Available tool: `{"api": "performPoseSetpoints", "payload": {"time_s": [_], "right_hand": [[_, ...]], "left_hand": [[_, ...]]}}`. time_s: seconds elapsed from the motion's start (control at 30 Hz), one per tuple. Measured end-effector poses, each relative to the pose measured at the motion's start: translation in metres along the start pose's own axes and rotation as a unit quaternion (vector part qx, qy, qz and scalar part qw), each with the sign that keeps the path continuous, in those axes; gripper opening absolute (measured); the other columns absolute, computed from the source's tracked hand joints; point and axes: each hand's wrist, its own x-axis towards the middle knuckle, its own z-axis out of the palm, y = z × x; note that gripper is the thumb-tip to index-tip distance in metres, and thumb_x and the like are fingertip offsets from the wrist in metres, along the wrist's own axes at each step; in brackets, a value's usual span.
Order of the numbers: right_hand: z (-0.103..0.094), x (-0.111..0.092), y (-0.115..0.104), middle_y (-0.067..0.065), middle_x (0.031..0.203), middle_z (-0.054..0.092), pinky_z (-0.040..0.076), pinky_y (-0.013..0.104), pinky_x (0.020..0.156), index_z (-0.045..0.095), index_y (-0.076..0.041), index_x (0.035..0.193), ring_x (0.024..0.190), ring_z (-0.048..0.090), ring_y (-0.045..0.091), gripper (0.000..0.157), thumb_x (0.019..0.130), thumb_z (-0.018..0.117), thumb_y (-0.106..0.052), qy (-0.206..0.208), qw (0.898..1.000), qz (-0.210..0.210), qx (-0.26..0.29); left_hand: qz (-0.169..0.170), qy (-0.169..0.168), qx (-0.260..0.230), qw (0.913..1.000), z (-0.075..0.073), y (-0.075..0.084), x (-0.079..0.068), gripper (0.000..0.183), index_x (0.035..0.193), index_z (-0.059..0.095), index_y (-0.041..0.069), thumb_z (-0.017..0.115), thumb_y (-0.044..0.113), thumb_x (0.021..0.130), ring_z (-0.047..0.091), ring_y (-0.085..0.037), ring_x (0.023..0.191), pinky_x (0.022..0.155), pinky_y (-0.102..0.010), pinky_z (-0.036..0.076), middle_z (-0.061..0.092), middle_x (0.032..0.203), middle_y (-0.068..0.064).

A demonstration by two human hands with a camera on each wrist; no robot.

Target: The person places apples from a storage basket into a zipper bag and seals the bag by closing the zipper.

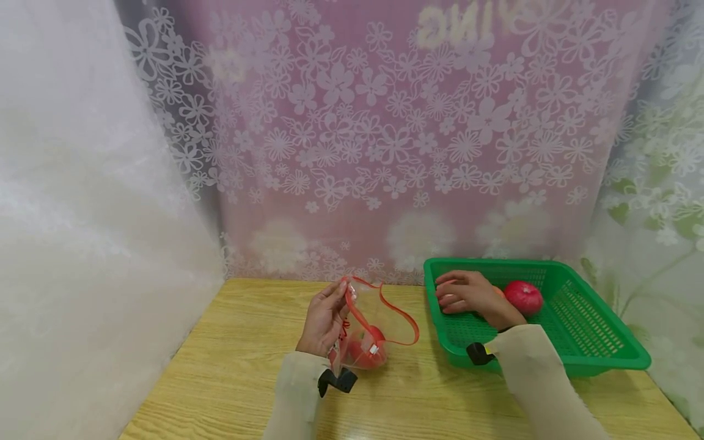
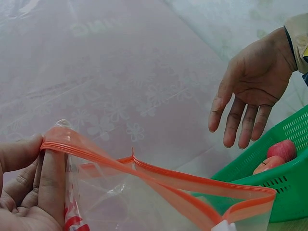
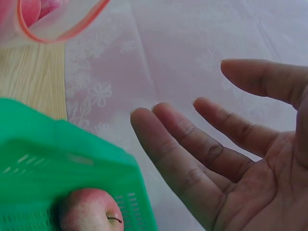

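Curtain lettering (image 1: pixel 453 24) reads "ING" mirrored; left hand (image 1: pixel 323 318) pinches a red-edged bag (image 1: pixel 382 321); right hand (image 1: pixel 475 299), fingers spread, hovers over the green basket (image 1: pixel 599 365).

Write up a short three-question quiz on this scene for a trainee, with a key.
1. Which hand holds the clear zip bag by its edge?
2. True or false: the apple whose stem shows in the right wrist view lies inside the bag.
3. Multiple choice. The right hand is:
A) gripping the zip slider
B) open over the green plastic basket, holding nothing
C) pressed flat on the wooden table

Key:
1. The left hand.
2. False; it lies in the green plastic basket.
3. B
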Motion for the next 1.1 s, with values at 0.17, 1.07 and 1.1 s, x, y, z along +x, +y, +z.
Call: {"api": "performPoseSetpoints", "payload": {"time_s": [0.17, 1.07, 1.1], "right_hand": [[-0.006, -0.003, 0.003, 0.012, 0.102, 0.066, 0.058, 0.041, 0.084, 0.043, 0.011, 0.133, 0.092, 0.067, 0.024, 0.046, 0.1, 0.054, -0.02, 0.012, 1.0, 0.005, -0.001], [-0.048, -0.012, 0.023, 0.02, 0.122, 0.059, 0.057, 0.034, 0.084, 0.042, 0.009, 0.136, 0.093, 0.067, 0.015, 0.051, 0.101, 0.053, -0.025, 0.088, 0.995, 0.005, -0.041], [-0.049, -0.013, 0.023, 0.02, 0.121, 0.059, 0.057, 0.035, 0.085, 0.041, 0.01, 0.137, 0.093, 0.067, 0.014, 0.05, 0.101, 0.052, -0.024, 0.088, 0.995, 0.003, -0.04]], "left_hand": [[0.0, 0.003, -0.001, 1.0, 0.0, 0.0, 0.0, 0.024, 0.097, 0.073, 0.01, 0.05, 0.006, 0.101, 0.067, -0.006, 0.072, 0.065, -0.014, 0.056, 0.068, 0.084, -0.003], [-0.002, -0.001, -0.004, 1.0, 0.001, -0.001, 0.0, 0.022, 0.103, 0.072, 0.006, 0.05, 0.006, 0.1, 0.067, -0.008, 0.074, 0.068, -0.016, 0.057, 0.069, 0.087, -0.004], [-0.002, -0.002, -0.004, 1.0, 0.001, -0.001, 0.0, 0.023, 0.102, 0.073, 0.007, 0.05, 0.006, 0.1, 0.068, -0.008, 0.074, 0.068, -0.016, 0.057, 0.069, 0.088, -0.004]]}}
